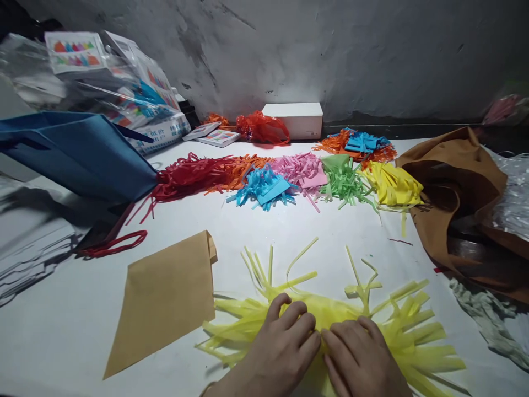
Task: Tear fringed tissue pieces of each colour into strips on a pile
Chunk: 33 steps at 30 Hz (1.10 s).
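Observation:
Yellow fringed tissue paper [330, 307] lies spread on the white table in front of me, its cut strips fanning out to the left and right. My left hand [285, 342] rests on its middle with curled fingers pressed into the paper. Close beside it, my right hand [357, 353] also has bent fingers on the paper, and the two hands nearly touch. The fingertips are partly hidden, but both hands appear to grip the tissue. To the left lies a flat brown paper envelope [171, 298].
Folded fringed tissue bundles stand in a row behind: red [190, 176], blue [264, 187], pink [301, 171], green [343, 176] and yellow [392, 184]. A blue bag [82, 154] stands left, a brown bag [438, 187] right. A white box [297, 118] sits by the wall.

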Motion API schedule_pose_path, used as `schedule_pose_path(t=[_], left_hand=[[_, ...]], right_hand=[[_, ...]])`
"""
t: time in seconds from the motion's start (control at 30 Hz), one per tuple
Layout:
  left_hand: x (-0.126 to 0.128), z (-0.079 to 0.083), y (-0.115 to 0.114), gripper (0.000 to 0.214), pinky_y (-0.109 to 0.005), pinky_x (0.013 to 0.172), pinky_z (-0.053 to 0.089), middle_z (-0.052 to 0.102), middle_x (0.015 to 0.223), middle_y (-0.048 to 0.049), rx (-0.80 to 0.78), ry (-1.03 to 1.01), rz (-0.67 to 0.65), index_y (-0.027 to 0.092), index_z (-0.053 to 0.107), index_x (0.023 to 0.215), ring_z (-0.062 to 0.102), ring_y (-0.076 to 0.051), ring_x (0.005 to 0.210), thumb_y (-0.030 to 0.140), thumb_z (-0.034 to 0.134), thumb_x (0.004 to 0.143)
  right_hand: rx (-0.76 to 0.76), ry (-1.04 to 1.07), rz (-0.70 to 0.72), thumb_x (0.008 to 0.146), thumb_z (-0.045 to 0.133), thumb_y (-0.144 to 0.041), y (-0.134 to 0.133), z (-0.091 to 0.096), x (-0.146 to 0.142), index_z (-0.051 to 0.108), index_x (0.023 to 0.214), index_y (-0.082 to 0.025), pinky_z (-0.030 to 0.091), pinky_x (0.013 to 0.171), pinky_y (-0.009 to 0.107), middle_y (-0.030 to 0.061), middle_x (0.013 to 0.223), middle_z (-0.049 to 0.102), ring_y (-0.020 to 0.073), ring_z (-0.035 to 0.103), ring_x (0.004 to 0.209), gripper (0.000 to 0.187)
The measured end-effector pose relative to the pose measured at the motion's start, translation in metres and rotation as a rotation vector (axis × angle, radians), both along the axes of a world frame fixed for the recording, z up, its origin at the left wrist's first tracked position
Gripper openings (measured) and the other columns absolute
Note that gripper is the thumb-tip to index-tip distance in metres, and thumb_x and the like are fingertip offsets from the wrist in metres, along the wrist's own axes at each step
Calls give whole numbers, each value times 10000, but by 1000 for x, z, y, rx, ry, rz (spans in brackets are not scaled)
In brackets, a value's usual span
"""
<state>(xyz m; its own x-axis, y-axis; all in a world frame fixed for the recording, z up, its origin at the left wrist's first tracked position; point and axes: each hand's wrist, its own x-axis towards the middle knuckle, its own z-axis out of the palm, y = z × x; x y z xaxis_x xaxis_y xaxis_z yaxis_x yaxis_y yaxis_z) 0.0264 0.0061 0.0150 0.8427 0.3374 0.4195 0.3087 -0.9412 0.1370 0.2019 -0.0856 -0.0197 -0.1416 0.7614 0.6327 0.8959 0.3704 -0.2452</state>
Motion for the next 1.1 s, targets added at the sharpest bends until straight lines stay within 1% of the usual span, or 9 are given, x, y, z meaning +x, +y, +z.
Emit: schedule_pose_path(t=[0.13, 0.23, 0.4, 0.57, 0.7, 0.77, 0.9, 1.0, 1.1], left_hand=[[-13, -18, 0, 231, -414, 965, 291, 569, 700, 20, 5, 42, -55, 183, 576, 797, 468, -169, 724, 120, 488, 1001], [-20, -22, 1, 170, -403, 966, 285, 611, 764, 15, -79, 72, 13, 196, 571, 828, 499, -181, 770, 118, 534, 974], [-12, -14, 7, 209, -386, 885, 329, 635, 807, 6, -207, 239, 202, 208, 546, 800, 527, -194, 755, 18, 556, 886], [7, 2, 20, 321, -430, 903, 371, 652, 774, -5, -343, 494, 260, 191, 554, 807, 574, -193, 692, -109, 490, 714], [14, 6, 25, 271, -436, 873, 402, 662, 745, -19, -351, 547, 277, 182, 564, 779, 594, -201, 665, -78, 500, 742], [14, 2, 24, 253, -426, 853, 406, 653, 716, -13, -315, 514, 289, 184, 558, 755, 583, -195, 638, -59, 501, 796], [11, -7, 16, 254, -437, 869, 383, 619, 660, 7, -177, 410, 313, 191, 543, 726, 542, -189, 611, -48, 528, 810], [9, -5, 9, 203, -477, 951, 328, 651, 782, -16, -72, 244, 284, 195, 559, 783, 558, -214, 744, -4, 556, 823], [7, -4, 5, 85, -502, 1019, 267, 663, 924, -31, -23, 122, 155, 197, 588, 885, 546, -232, 883, 113, 593, 901]], right_hand=[[-42, -109, 36, 999, 340, -61, -8, -7, 8, 664, 952, -148, 380, 919, 386, 51, 789, 642, 198, 556, 794, 338], [-122, -59, 1, 1018, 340, -92, -14, -10, 16, 645, 955, -177, 363, 911, 390, 46, 811, 624, 201, 542, 812, 322], [-205, -104, -212, 1047, 351, -158, -10, -7, 17, 559, 834, -239, 325, 868, 440, 13, 766, 585, 228, 521, 783, 309], [-271, -252, -378, 1040, 392, -207, -2, 1, 16, 508, 735, -255, 328, 767, 456, 15, 696, 547, 259, 509, 716, 330], [-226, -169, -436, 1017, 495, -238, 2, 10, 18, 594, 861, -222, 348, 833, 480, 32, 789, 623, 252, 572, 786, 185], [-131, -65, -337, 997, 523, -191, 3, 12, 15, 628, 953, -208, 354, 906, 478, 53, 895, 666, 238, 600, 873, 115], [-47, -17, -66, 1028, 396, -120, 3, 4, 7, 663, 976, -176, 350, 971, 433, 54, 881, 685, 209, 600, 910, 278], [-68, -47, -51, 1017, 379, -88, 4, -3, 4, 662, 945, -150, 355, 962, 408, 39, 788, 638, 185, 571, 823, 299], [-83, 6, -69, 982, 471, -86, 5, -3, 4, 646, 877, -163, 354, 935, 404, 23, 760, 612, 175, 552, 777, 218]])
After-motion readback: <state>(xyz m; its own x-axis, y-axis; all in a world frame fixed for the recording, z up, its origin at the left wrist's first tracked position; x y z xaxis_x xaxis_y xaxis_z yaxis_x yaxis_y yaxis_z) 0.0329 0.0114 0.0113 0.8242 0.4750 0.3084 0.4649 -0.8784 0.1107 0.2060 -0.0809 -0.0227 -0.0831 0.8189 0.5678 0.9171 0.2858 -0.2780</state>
